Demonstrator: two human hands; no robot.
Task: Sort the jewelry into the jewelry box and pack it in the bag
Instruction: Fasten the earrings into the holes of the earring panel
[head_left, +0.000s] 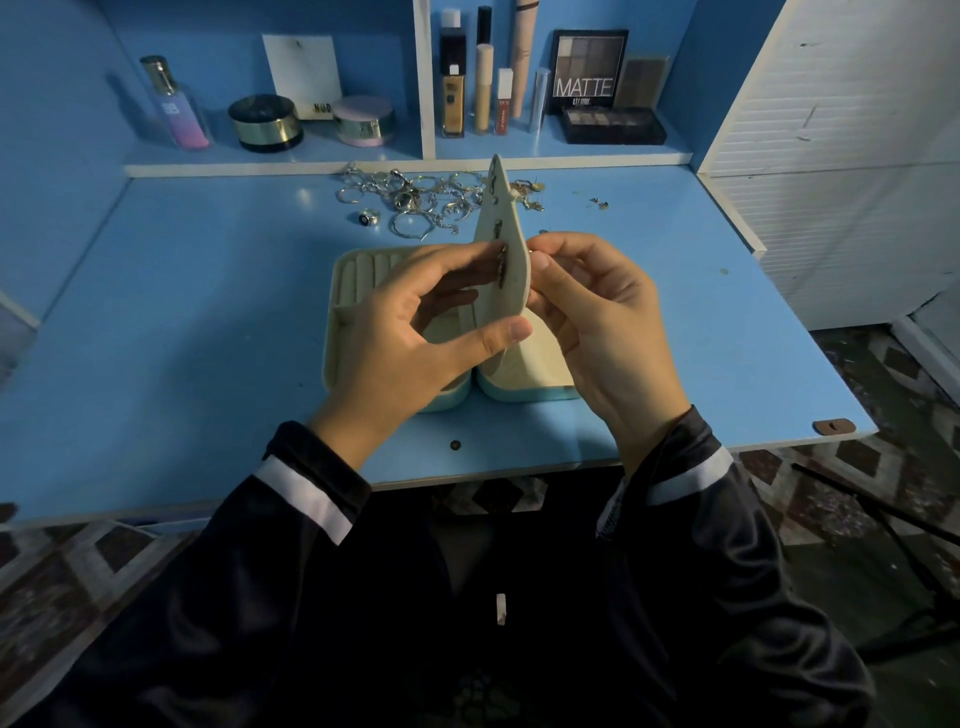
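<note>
Grips the cream earring panel upright in left hand, pinches its right edge with right hand, above the open jewelry box on the desk; loose rings and earrings heaped behind, near the shelf.

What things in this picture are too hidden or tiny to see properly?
- Head view: whether the right hand holds anything; too small beside the flap.
- Middle of the box, behind both hands; the left hand grips the flap.
- Single pieces in the jewelry pile: too small, tangled.
- The bag: not in view.
</note>
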